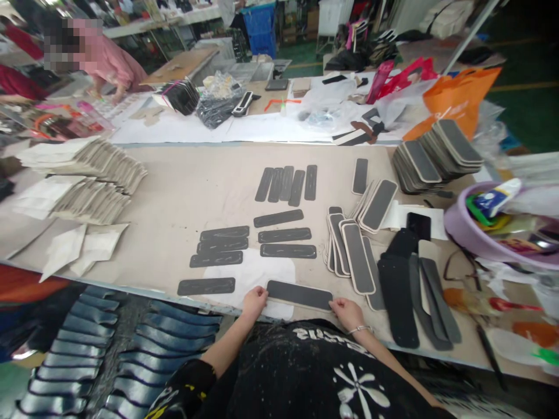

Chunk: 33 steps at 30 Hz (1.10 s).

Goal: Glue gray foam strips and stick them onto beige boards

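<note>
A dark grey rectangular strip with a pale edge (300, 294) lies between my hands at the table's front edge, over a white sheet (283, 269). My left hand (255, 300) pinches its left end. At the other end, my right hand (348, 314) has fingers closed on the corner. Several dark strips with shiny streaks lie around, one a dark strip (206, 286) left of my left hand and another dark strip (288, 251) just beyond the held one. Right of these, pale-edged grey panels (358, 257) overlap in a loose pile.
Stacks of pale pieces (87, 163) stand at the left. Grey panel stacks (419, 160), a purple basin (463, 227), a black phone (418, 226) and black shaped pieces (398, 291) occupy the right. A person in pink (116, 61) works at the far left.
</note>
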Available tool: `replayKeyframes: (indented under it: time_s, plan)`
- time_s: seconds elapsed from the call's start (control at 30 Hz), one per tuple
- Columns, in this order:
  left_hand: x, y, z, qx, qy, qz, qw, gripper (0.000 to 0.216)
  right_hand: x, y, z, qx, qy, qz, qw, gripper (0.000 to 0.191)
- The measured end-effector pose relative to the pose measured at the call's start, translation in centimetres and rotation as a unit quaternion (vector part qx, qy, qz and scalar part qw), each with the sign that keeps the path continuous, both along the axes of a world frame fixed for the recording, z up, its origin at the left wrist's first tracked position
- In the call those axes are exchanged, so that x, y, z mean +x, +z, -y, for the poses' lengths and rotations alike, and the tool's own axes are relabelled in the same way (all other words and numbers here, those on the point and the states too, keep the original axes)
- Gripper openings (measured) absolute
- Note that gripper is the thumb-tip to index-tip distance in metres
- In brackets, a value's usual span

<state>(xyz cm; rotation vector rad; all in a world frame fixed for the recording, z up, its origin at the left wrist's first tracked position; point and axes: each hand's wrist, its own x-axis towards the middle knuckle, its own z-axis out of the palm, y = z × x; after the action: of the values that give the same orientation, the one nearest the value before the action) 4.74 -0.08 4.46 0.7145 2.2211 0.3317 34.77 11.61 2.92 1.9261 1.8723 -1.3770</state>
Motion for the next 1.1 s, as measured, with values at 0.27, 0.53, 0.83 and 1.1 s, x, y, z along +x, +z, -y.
replayKeyframes:
  time_s: [0.27,0.53,0.83,1.1]
  plan:
    - [0.3,0.2,0.0,-0.015,0.009,0.002,1.0,0.016,-0.5,0.8,-0.3,-0.014,-0.007,0.021,1.0,0.025]
    - [0.3,0.4,-0.8,-0.048,0.017,0.02,0.999,0.014,-0.4,0.3,-0.2,-0.022,-0.012,0.018,1.0,0.023]
    - [0.5,0.3,-1.2,-0.06,0.017,0.039,0.997,0.012,-0.2,0.0,-0.5,-0.028,-0.012,0.021,0.999,0.038]
    - [0.4,0.2,-1.0,-0.06,0.031,0.035,0.997,0.015,-0.2,0.3,-0.6,-0.032,-0.013,0.019,0.999,0.022]
